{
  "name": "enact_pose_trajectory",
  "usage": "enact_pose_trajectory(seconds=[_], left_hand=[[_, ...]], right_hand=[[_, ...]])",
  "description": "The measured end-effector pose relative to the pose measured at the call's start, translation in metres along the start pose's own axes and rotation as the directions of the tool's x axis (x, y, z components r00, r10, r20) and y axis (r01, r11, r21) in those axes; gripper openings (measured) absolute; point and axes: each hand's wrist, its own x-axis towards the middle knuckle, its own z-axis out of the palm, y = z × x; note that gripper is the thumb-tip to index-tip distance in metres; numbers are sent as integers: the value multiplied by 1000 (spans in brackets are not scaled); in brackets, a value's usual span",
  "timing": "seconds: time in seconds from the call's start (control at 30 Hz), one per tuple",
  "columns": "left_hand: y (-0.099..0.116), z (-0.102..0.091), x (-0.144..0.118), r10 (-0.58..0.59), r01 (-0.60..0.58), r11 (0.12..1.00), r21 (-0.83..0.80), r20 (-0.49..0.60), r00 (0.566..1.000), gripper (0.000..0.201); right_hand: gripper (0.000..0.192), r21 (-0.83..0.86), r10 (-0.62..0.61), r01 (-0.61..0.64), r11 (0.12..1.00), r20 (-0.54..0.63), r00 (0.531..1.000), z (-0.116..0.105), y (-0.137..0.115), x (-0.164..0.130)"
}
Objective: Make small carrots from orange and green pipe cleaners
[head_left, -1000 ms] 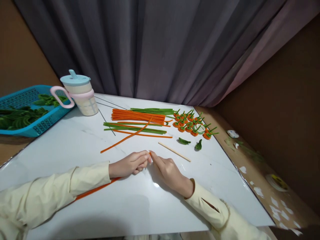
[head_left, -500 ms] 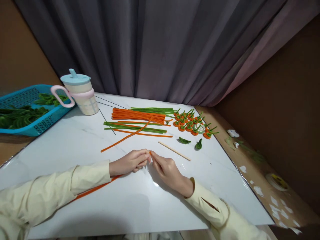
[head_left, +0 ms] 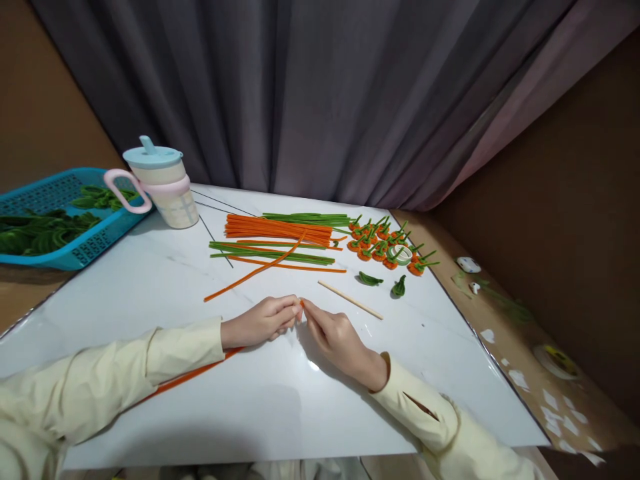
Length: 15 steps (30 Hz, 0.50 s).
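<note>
Pinching the tip of a fuzzy orange pipe cleaner (head_left: 193, 375), the left hand (head_left: 260, 323) and right hand (head_left: 337, 339) meet fingertip to fingertip low on the glossy white marble-look tabletop (head_left: 280, 407). Both hands have fingers pressed together on the small orange end showing between them; the rest of the thin stem runs back under the left hand and along the cream sleeve (head_left: 115, 377), lying flat on the table.

Beyond the hands:
- one loose orange stem (head_left: 255, 269), long, slightly bent, lying diagonal
- a neat bundle of straight orange stems (head_left: 277, 229), with a green bundle (head_left: 273, 254) just in front and another green bundle (head_left: 307, 218) behind
- a thin pale wooden stick (head_left: 350, 299), smooth, just beyond the right hand
- two small curled green leaf shapes (head_left: 370, 279), fuzzy
- a cluster of small orange coiled pieces with green stalks (head_left: 383, 245), with a pale ring of tape (head_left: 400, 254) resting among them

Far left: a plastic cup (head_left: 163, 183) with light blue lid, spout and pink loop handle, beside a blue perforated plastic basket (head_left: 80, 250) holding green fuzzy pieces. Grey pleated curtain (head_left: 320, 100) behind; brown cardboard surface (head_left: 515, 347) to the right with white paper scraps.
</note>
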Motion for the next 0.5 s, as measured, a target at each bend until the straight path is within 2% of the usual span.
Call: enact_pose_trajectory(seconds=[0.1, 0.17, 0.23, 0.3, 0.4, 0.5], left_hand=[[1, 1, -1, 28, -26, 997, 77, -25, 999, 29], [1, 2, -2, 118, -95, 954, 286, -65, 991, 27], [-2, 3, -4, 249, -168, 830, 531, -85, 965, 24], [-6, 4, -5, 360, -223, 688, 690, -57, 931, 21], [-10, 4, -6, 430, -259, 590, 765, -26, 902, 19], [-10, 5, -6, 425, -224, 604, 765, -71, 902, 18]], right_hand=[[25, 146, 169, -170, 975, 16, 985, -3, -4, 4], [24, 170, 205, -210, 963, 42, 978, -3, -6, 5], [25, 149, 195, -202, 968, 58, 979, -3, -7, 4], [25, 119, 171, -177, 977, 58, 984, -3, -7, 3], [25, 92, 186, -190, 978, 51, 981, -2, -8, 2], [25, 114, 244, -250, 961, 65, 968, -3, -10, 4]])
